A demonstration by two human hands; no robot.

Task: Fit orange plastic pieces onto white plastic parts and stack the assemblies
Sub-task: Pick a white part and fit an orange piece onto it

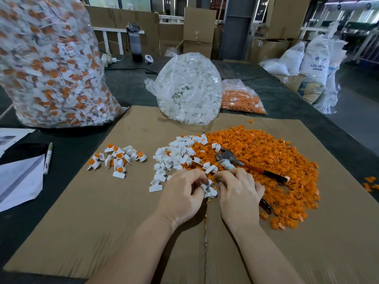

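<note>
While both hands meet over the cardboard sheet (102,212) on the surface:
Left hand (181,193): fingers curled around a small stack of white parts (209,190).
Right hand (239,191): fingertips pinched at the same stack.
Orange pieces (266,158): heaped right, pliers (235,160) on top.
Loose white parts (176,156): just left of that heap.
Finished assemblies (117,158): scattered further left.

assemblies (115,158) left on cardboard (102,222) | white parts (174,158) centre | orange pieces (266,160) right, pliers (235,160) on them
</note>
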